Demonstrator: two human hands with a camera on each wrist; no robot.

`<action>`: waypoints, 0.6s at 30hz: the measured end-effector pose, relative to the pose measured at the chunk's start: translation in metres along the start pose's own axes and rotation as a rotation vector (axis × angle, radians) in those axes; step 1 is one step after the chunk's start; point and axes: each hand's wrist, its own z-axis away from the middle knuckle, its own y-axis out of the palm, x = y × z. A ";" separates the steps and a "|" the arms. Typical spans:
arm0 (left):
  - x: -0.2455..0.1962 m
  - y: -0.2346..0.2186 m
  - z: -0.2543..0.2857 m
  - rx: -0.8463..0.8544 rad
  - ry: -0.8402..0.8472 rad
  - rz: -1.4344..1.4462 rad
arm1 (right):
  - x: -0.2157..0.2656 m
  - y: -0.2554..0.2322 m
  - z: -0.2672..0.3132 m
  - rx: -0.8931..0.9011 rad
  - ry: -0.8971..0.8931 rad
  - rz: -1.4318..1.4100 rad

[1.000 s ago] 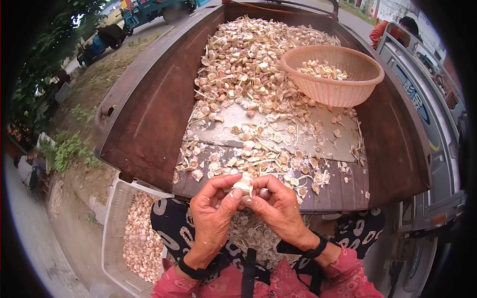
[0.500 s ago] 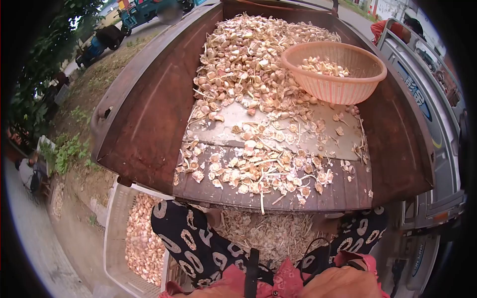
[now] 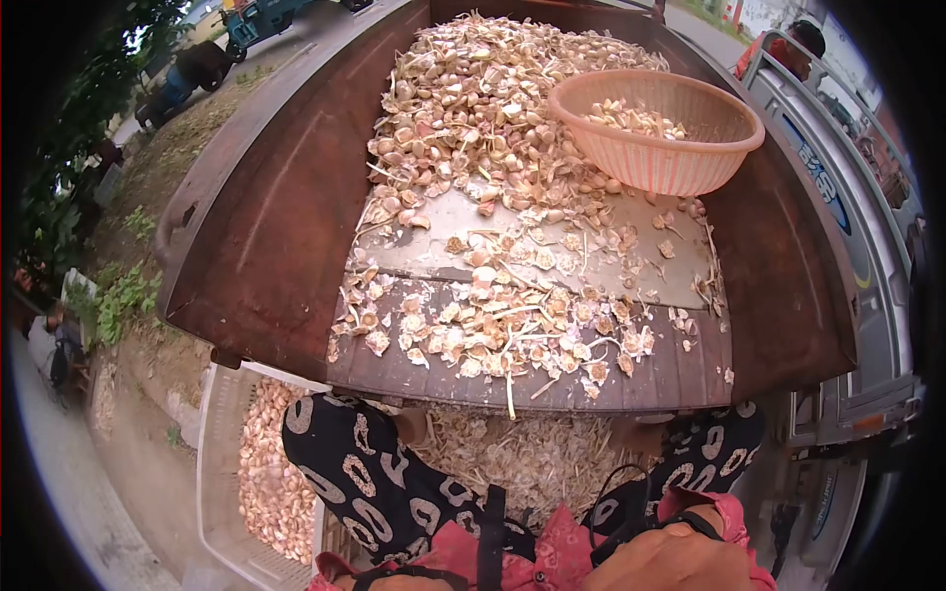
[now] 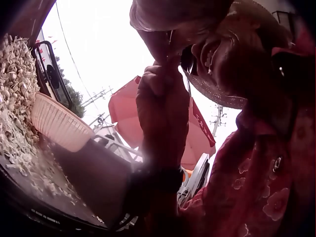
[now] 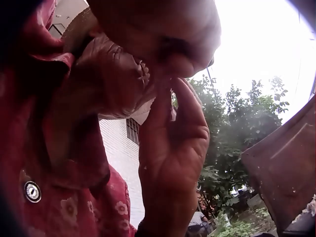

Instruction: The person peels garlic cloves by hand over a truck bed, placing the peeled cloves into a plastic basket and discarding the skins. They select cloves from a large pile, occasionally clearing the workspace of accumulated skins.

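Note:
Both hands are raised close to the person's face, fingertips together. In the left wrist view, the right hand (image 4: pixel 165 106) points upward with bent fingers, meeting the near hand at the top. From the right wrist side, the left hand (image 5: pixel 173 148) stands upright, its thumb and fingers reaching the other hand; I cannot tell what is between the fingertips. Only the back of the right hand and a wrist strap (image 3: pixel 404 576) show along the head view's bottom edge. Loose garlic stems and skins (image 3: pixel 512 315) lie on the cart bed (image 3: pixel 443 379) in front.
A heap of garlic (image 3: pixel 473 108) fills the back of the cart. On its right stands a pink basket (image 3: pixel 660 163) with peeled-looking cloves. A white crate (image 3: pixel 212 463) of garlic cloves is at lower left. Skins and stems (image 3: pixel 522 453) lie between the knees. A silver vehicle (image 3: pixel 847 246) borders the right.
Both hands have risen from the cart's front edge, where they held garlic, up to the face, almost out of the head view. The head view has shifted slightly.

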 end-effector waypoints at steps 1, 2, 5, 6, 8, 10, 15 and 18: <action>0.001 -0.024 0.000 0.069 -0.429 0.175 | -0.005 0.007 0.024 0.023 0.331 -0.138; 0.010 -0.037 -0.008 0.140 -0.849 0.350 | 0.006 -0.003 -0.016 -0.116 0.331 0.171; 0.071 -0.024 -0.009 0.025 -0.419 -0.316 | -0.026 -0.031 -0.061 -0.301 0.224 0.745; 0.086 -0.031 -0.002 -0.066 -0.523 -0.200 | -0.045 -0.035 -0.061 -0.358 0.234 0.789; 0.108 -0.040 0.002 -0.153 -0.646 -0.115 | -0.069 -0.044 -0.056 -0.358 0.296 0.840; 0.129 -0.049 0.006 -0.179 -0.650 -0.127 | -0.089 -0.046 -0.053 -0.372 0.317 0.851; 0.160 -0.072 0.001 -0.498 -1.017 0.339 | -0.120 -0.062 -0.056 -0.347 0.342 0.953; 0.186 -0.094 0.015 -0.634 -1.156 0.702 | -0.139 -0.067 -0.063 -0.050 0.275 1.143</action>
